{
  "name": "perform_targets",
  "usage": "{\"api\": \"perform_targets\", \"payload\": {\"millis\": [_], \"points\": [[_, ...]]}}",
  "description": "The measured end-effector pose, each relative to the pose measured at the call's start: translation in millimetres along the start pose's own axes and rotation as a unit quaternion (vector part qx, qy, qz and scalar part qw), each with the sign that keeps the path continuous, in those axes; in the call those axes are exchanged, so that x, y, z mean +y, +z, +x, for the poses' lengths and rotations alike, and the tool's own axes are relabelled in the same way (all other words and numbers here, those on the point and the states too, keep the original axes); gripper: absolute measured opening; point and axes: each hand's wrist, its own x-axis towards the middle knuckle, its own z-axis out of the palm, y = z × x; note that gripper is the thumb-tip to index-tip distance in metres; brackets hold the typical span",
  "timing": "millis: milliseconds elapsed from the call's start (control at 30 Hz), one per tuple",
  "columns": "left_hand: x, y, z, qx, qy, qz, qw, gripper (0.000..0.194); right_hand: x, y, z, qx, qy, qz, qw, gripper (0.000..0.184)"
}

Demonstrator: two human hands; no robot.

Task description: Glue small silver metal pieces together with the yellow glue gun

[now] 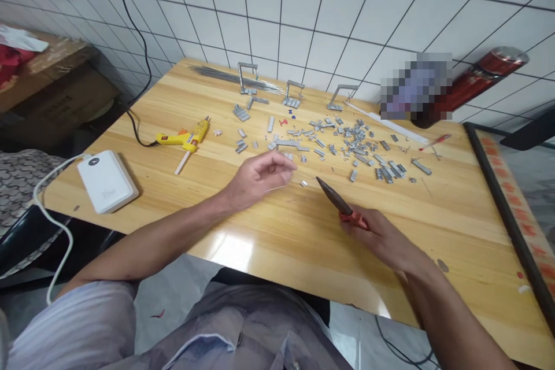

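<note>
My right hand [384, 237] is closed round the red handles of long-nosed pliers [335, 196], whose dark jaws point up and left. To the left, my left hand [264, 179] has its fingertips pinched on a thin wire [276, 188]; one end shows below the palm, and a faint stretch seems to run toward the plier tips. Just beyond the fingertips lies a small shiny metal piece [303, 184]. Behind both hands, many short grey metal strips [358, 139] are scattered over the wooden table [277, 237].
Three small metal frames [248, 78] stand near the tiled wall beside a bundle of thin wires [217, 74]. A yellow glue gun [191, 136] and a white power bank [107, 181] lie at left. At the back right is a red flask [472, 87]; a dark-edged frame [507, 214] borders the right side.
</note>
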Motion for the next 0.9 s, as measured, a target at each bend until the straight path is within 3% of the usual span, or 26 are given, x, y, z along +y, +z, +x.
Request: {"api": "perform_targets", "payload": {"millis": [133,267,433,667,900], "points": [[3,15.3,-6,0.018,0.164,0.105,0.981,0.017,-1,10,2,-0.026,0.004,0.074,0.997,0.029],[5,20.9,-6,0.084,0.21,0.152,0.962,0.017,-5,16,4,-0.041,0.014,0.116,0.992,0.028],[7,22.7,1,0.104,0.281,0.209,0.931,0.011,-15,20,4,-0.037,0.031,0.126,0.991,0.027],[6,23.0,8,0.143,0.288,0.259,0.911,0.004,-18,33,13,-0.026,0.034,0.143,0.989,0.03],[2,24.9,9,0.139,0.291,0.224,0.919,0.004,-12,41,16,-0.013,0.014,0.132,0.991,0.028]]}}
